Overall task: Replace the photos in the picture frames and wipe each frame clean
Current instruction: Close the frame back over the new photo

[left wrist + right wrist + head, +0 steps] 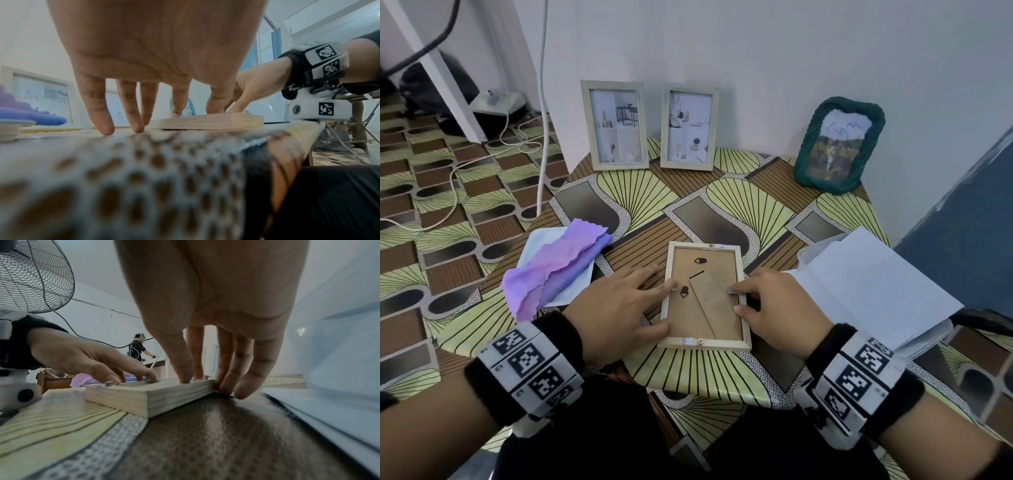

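- Wooden frame [705,296]: face down at bench [722,377] centre, backing board still in place.
- Left hand [616,308]: fingers straight, steadying the frame's 9 o'clock edge.
- Right hand [780,305]: fingertips curled at a metal tab [732,291] on the 3 o'clock edge.
- Progress, judged: early; photo unchanged, purple cloth [554,267] unused at 10 o'clock, three upright frames remain at 12 o'clock.

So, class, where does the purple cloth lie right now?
In the head view the purple cloth lies on the table's left side, draped over a white sheet, just left of the left hand and the face-down wooden frame.
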Action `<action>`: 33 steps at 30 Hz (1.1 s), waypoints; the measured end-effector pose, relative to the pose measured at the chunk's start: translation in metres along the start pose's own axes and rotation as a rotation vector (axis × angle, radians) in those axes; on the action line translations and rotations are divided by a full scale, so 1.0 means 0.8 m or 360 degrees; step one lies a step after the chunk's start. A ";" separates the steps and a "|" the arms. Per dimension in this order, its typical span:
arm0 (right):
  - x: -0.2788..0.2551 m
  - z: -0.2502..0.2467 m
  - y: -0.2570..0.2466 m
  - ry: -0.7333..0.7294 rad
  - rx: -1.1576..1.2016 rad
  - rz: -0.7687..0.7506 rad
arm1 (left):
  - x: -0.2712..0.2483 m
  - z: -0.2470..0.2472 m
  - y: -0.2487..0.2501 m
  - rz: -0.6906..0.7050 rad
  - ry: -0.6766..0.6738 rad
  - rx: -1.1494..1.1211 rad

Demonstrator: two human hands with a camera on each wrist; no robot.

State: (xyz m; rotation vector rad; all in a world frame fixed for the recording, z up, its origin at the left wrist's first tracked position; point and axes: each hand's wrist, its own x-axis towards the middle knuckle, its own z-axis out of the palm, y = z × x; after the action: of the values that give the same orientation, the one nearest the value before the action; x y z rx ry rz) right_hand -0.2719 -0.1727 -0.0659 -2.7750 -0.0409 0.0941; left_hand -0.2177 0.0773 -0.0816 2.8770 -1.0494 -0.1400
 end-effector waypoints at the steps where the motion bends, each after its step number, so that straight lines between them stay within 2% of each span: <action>1: 0.000 0.001 0.000 0.0001 -0.0008 -0.0007 | 0.001 0.000 0.000 -0.0004 -0.0009 0.0015; 11: -0.004 0.001 -0.004 0.0003 -0.0049 -0.0016 | -0.001 -0.006 0.008 -0.0009 -0.0074 0.0003; 15: -0.008 -0.001 -0.007 0.0003 -0.0066 -0.0015 | -0.009 -0.010 0.015 0.0026 -0.0011 0.0031; 21: 0.005 -0.017 -0.016 0.0093 -0.0023 -0.0025 | -0.029 -0.024 0.030 0.0343 0.0160 -0.0020; 25: 0.039 -0.030 -0.023 0.0188 -0.0010 -0.0123 | -0.044 -0.028 0.041 0.0489 0.0041 0.0032; 30: 0.059 -0.022 -0.016 -0.0169 -0.0204 -0.0180 | -0.057 -0.029 0.034 0.0513 0.0029 0.0120; 33: 0.050 -0.013 -0.009 -0.0188 -0.0291 -0.0178 | -0.058 -0.033 0.021 0.0468 -0.0007 0.0165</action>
State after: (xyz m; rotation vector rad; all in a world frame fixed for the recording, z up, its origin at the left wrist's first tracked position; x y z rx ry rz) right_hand -0.2313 -0.1679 -0.0561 -2.9389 -0.2461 0.2367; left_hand -0.2609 0.0958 -0.0508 2.7677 -1.5052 -0.0751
